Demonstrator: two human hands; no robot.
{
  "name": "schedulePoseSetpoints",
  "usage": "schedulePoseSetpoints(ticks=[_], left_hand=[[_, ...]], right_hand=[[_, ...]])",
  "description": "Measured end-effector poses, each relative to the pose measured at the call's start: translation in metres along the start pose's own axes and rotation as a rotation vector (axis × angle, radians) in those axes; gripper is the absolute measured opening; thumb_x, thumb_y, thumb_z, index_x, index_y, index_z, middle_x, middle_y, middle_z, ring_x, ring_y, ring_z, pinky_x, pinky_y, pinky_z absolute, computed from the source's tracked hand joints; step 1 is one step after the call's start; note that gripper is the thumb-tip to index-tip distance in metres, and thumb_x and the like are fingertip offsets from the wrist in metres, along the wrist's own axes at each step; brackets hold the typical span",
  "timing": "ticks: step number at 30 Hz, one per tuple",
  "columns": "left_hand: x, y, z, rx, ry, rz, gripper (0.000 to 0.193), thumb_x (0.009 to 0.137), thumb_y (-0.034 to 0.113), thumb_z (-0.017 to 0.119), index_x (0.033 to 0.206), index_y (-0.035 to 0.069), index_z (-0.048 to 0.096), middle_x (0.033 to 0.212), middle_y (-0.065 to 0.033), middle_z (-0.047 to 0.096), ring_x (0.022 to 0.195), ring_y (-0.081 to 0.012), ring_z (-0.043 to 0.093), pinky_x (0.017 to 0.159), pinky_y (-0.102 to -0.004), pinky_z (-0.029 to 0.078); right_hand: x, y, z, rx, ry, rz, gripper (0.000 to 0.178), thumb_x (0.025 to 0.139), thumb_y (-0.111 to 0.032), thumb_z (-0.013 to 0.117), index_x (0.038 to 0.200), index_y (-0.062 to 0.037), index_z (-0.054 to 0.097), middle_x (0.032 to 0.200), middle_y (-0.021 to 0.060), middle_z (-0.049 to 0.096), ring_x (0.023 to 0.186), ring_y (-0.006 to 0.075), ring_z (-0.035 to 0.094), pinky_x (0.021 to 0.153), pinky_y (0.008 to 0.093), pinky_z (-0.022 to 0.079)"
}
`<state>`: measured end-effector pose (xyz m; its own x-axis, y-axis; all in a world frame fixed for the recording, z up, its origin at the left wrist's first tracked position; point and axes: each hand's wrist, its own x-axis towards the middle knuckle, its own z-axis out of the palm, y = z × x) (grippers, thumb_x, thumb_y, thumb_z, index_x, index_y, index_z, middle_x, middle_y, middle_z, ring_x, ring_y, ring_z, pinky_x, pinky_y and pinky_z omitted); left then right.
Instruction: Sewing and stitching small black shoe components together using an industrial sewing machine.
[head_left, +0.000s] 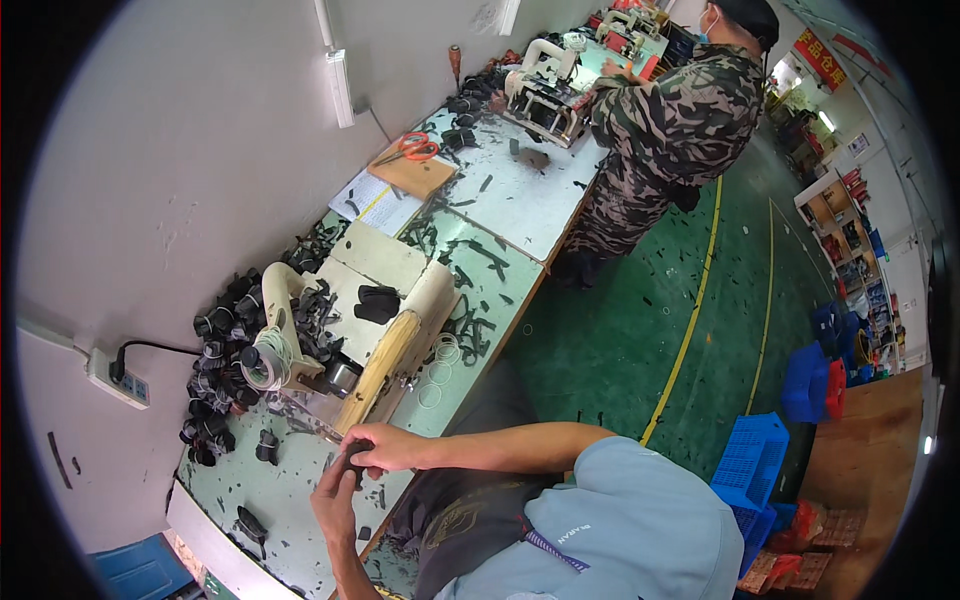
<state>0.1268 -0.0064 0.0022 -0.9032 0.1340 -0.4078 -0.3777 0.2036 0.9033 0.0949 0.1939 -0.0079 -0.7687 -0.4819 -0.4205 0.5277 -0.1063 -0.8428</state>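
1. Left of the fingers, the bench [220,482] offers some room among scraps, with a small dark bundle [267,447] well apart.
2. The left hand [336,498] has its fingers pinched on the dark piece [357,460] from below-left.
3. That piece lies between both hands' fingers, its long axis apparently upright in view, partly hidden.
4. The right hand [388,447] grips its upper end; the machine [433,295] stands just beyond.
5. Right of the fingers runs the bench's edge.

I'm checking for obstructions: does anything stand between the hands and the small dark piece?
Nothing visible does: the left hand and right hand both have fingers on the dark piece. The yellowish strip on the machine lies beyond them.
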Motion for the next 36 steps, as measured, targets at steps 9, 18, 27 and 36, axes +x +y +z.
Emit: schedulePoseSetpoints(ticks=[9,18,27,36], left_hand=[[0.0,0.032,-0.006,0.086,-0.015,0.042,0.04,0.095,0.007,0.065,0.134,-0.001,0.064,0.099,-0.0047,0.069,0.088,-0.0111,0.062,0.079,-0.0256,0.05],[0.078,0.058,-0.035,0.095,-0.219,-0.161,0.027,0.091,0.017,0.07,0.109,-0.003,0.071,0.082,-0.0017,0.067,0.07,-0.0087,0.058,0.063,-0.0257,0.046],[0.107,0.051,-0.039,0.143,-0.217,-0.288,0.019,0.093,0.02,0.071,0.097,0.002,0.073,0.077,0.0011,0.065,0.062,-0.0061,0.056,0.051,-0.0223,0.043],[0.111,0.054,-0.034,0.062,-0.279,-0.296,0.023,0.098,0.021,0.067,0.11,0.002,0.072,0.081,0.0001,0.068,0.062,-0.0066,0.059,0.049,-0.0214,0.045]], right_hand=[[0.023,0.014,0.013,0.267,0.134,-0.039,0.025,0.096,-0.003,0.066,0.119,-0.0031,0.056,0.1,0.0069,0.062,0.086,0.0153,0.067,0.071,0.0297,0.062],[0.035,-0.03,-0.048,-0.331,0.177,-0.123,0.018,0.095,-0.015,0.068,0.101,0.0006,0.062,0.083,0.0118,0.069,0.076,0.0202,0.073,0.063,0.0332,0.057],[0.043,-0.066,-0.077,-1.142,0.233,-0.403,0.027,0.09,-0.012,0.068,0.114,-0.0016,0.062,0.105,0.0193,0.063,0.096,0.0384,0.064,0.085,0.0475,0.051],[0.059,-0.062,-0.088,-1.143,0.201,-0.377,0.015,0.084,-0.006,0.069,0.099,-0.0024,0.07,0.105,0.0174,0.064,0.094,0.0358,0.065,0.083,0.0463,0.051]])
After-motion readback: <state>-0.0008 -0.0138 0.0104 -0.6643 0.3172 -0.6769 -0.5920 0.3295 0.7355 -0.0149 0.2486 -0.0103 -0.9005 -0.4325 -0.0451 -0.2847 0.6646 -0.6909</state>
